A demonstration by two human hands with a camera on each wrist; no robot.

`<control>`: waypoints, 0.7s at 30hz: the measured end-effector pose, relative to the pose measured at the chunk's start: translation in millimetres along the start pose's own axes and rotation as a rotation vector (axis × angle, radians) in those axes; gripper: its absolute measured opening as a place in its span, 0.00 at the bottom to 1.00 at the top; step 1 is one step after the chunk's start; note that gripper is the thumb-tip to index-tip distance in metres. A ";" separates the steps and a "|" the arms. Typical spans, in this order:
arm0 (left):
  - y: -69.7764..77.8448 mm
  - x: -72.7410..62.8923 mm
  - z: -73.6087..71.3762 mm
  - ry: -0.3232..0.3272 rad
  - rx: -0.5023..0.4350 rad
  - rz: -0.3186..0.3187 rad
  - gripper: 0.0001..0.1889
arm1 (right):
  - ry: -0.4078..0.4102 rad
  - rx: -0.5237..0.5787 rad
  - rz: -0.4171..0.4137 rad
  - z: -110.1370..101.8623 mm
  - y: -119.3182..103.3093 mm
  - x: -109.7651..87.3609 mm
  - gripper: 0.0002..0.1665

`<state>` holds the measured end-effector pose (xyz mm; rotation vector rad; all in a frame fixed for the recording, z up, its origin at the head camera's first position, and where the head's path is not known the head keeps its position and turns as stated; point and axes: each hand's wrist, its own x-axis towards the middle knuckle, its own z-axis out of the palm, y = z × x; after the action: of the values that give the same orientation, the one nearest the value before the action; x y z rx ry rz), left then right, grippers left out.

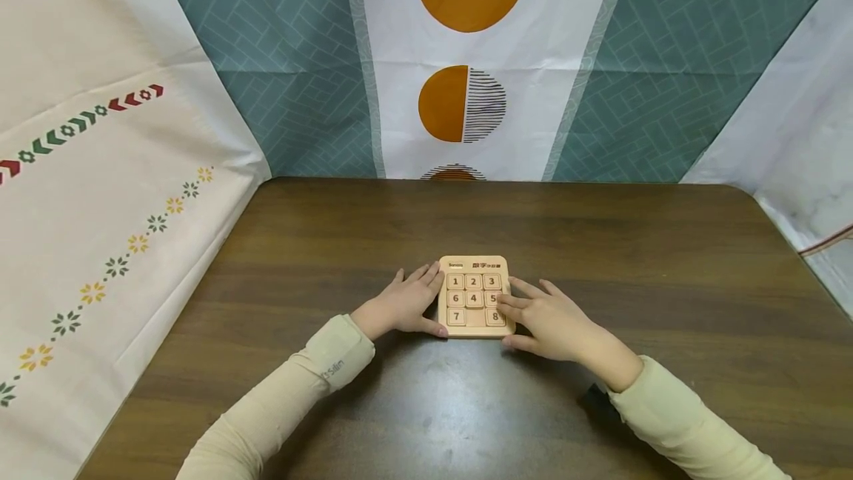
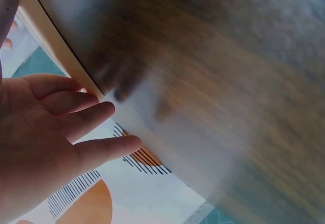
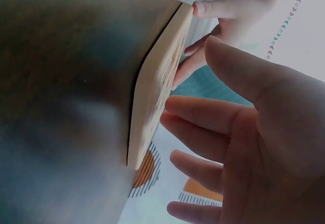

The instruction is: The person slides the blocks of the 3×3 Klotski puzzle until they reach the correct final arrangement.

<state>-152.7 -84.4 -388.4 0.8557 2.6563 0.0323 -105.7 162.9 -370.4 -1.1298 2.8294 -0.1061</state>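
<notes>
A light wooden number sliding puzzle (image 1: 466, 333) lies flat on the table. Its top row reads 1, 2, 3 and its middle row 6, 4, 5; below, a gap separates tile 7 (image 1: 456, 316) from tile 8 (image 1: 494, 317). My left hand (image 1: 409, 304) rests along the puzzle's left edge, fingers extended, thumb at the near left corner. From the right, my right hand (image 1: 556, 322) reaches over the frame, fingertips at tile 5 (image 1: 492, 298) and partly covering it. Its thumb lies by the near right corner. In the right wrist view the fingers look nearly straight.
The brown wooden table (image 1: 320, 243) extends around the puzzle on all sides. Behind it hangs a teal and white patterned cloth (image 1: 300, 58), with a cream patterned cloth (image 1: 100, 206) on the left. A dark object (image 1: 600, 400) shows beneath the right cuff.
</notes>
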 end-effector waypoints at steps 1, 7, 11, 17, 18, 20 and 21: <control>0.2 -0.3 0.4 -0.001 0.001 0.001 0.55 | -0.004 0.006 0.001 0.4 -0.8 -0.9 0.32; 0.8 -0.9 1.7 0.002 -0.003 0.006 0.55 | -0.012 0.018 -0.012 0.5 -2.9 -3.6 0.32; 0.4 -0.2 1.7 -0.001 -0.002 0.003 0.55 | -0.016 0.019 -0.016 0.8 -1.8 -3.6 0.32; 0.4 0.4 0.4 -0.006 -0.001 0.006 0.55 | -0.032 0.054 -0.039 1.1 -2.7 -5.4 0.32; 0.5 0.3 -0.1 -0.006 -0.003 0.006 0.55 | -0.031 0.052 -0.041 1.3 -2.6 -5.7 0.32; 0.8 0.1 -0.9 -0.006 -0.003 0.006 0.55 | -0.031 0.045 -0.044 1.5 -2.7 -6.1 0.32; 0.9 0.1 -1.2 -0.006 -0.003 0.007 0.55 | -0.031 0.043 -0.044 1.7 -2.5 -6.2 0.32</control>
<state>-152.7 -83.6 -387.2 0.8625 2.6472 0.0356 -99.3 165.2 -371.4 -1.1738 2.7622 -0.1502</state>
